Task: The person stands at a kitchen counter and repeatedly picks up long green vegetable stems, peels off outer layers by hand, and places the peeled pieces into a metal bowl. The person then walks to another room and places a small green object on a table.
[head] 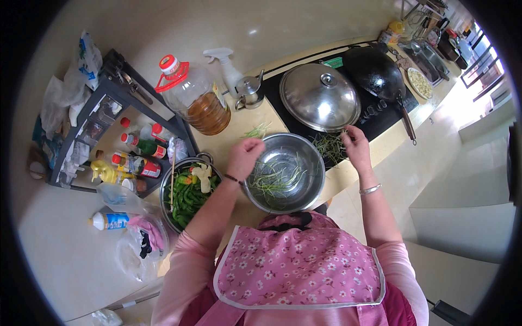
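Note:
A stainless steel basin (312, 175) stands before me with thin green stems (277, 179) lying in its bottom. My left hand (246, 158) is over the basin's upper left rim, fingers bent inward; whether they hold a stem is hidden. Beyond it, a small bunch of pale green stems (257, 130) lies on the counter. To the basin's right, a darker tangled heap of stems (328, 146) rests at the cooktop's front edge. My right hand (357, 147) is at that heap's right side, thumb and fingertips close together. What may be between them is too small to tell.
A lidded pan (310, 98) and a black wok (373, 77) with a protruding handle (406, 122) occupy the cooktop. On the left are a pot of green peppers (189, 203), a large oil bottle (208, 110), a metal pitcher (249, 93) and a condiment rack (87, 122).

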`<state>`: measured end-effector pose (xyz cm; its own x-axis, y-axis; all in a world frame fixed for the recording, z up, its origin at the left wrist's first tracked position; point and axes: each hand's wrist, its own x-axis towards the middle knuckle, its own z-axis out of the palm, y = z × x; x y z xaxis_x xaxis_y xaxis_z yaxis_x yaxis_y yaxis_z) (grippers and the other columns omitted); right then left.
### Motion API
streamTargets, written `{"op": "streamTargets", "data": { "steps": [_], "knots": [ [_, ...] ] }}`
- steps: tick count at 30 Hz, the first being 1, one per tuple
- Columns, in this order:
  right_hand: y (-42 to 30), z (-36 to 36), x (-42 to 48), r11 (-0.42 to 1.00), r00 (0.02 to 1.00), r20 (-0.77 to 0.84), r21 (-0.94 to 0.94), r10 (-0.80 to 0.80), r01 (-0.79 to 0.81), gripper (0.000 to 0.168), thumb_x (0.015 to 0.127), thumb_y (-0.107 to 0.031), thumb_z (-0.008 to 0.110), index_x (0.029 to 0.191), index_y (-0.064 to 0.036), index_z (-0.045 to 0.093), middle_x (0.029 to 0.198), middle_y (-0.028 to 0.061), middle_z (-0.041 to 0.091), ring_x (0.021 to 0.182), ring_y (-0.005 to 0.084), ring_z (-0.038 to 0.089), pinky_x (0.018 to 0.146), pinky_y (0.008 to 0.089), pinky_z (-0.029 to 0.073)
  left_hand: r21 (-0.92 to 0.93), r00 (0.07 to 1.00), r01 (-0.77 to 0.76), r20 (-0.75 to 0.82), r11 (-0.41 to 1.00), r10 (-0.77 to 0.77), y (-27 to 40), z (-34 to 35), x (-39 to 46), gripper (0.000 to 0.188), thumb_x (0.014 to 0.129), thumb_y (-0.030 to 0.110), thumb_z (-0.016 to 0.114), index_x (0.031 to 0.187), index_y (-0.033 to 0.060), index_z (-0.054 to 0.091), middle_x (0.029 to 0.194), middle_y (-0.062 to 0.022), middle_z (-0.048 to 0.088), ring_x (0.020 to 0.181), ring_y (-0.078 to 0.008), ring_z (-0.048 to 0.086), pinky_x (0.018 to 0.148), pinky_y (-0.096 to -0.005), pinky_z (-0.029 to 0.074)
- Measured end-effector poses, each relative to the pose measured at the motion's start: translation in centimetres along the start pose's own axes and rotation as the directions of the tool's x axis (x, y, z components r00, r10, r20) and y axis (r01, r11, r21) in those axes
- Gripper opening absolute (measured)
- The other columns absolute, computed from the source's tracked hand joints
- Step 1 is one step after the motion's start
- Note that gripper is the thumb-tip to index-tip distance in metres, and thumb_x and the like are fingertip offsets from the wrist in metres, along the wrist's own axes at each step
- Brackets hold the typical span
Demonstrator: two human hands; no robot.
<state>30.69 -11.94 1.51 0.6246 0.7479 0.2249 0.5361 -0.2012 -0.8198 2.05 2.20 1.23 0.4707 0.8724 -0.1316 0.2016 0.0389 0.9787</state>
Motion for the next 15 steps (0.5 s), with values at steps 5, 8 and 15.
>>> {"op": "streamTargets", "data": {
  "steps": [5,8,15],
  "knots": [
    [-1.0,0.7,-2.4,0.967,0.98,-0.05,-0.177,-0.193,0.182,0.016,0.075,-0.004,0.06,0.091,0.0,0.059,0.105,0.0183,0.055,0.098,0.0341,0.052,0.086,0.0377,0.042,0.653,0.987,-0.115,-0.009,0.749,0.159,-1.4,-2.9,5.4,0.017,0.076,0.017,0.062,0.089,0.0063,0.064,0.081,-0.008,0.065,0.072,-0.0219,0.062,0.064,-0.0301,0.048],
    [-2.3,1.4,-3.6,0.988,0.987,0.054,0.02,-0.154,0.153,0.008,0.077,-0.003,0.059,0.084,0.0,0.059,0.095,0.016,0.059,0.09,0.0313,0.056,0.08,0.0348,0.045,0.792,0.96,-0.191,0.028,0.58,0.277,-3.4,-3.0,7.2,0.015,0.075,0.017,0.063,0.085,0.0058,0.064,0.086,-0.0096,0.063,0.073,-0.0218,0.062,0.063,-0.0298,0.048],
    [-1.0,0.6,-6.0,0.977,0.99,0.093,0.175,0.109,-0.124,0.011,0.082,-0.009,0.06,0.086,0.001,0.059,0.079,0.0072,0.059,0.069,0.0142,0.056,0.064,0.0256,0.046,0.551,0.888,-0.441,0.156,0.709,0.432,-0.3,2.3,2.4,0.01,0.076,0.014,0.062,0.081,0.0052,0.062,0.082,-0.0081,0.058,0.067,-0.0223,0.057,0.061,-0.0296,0.046]
  ]
}}
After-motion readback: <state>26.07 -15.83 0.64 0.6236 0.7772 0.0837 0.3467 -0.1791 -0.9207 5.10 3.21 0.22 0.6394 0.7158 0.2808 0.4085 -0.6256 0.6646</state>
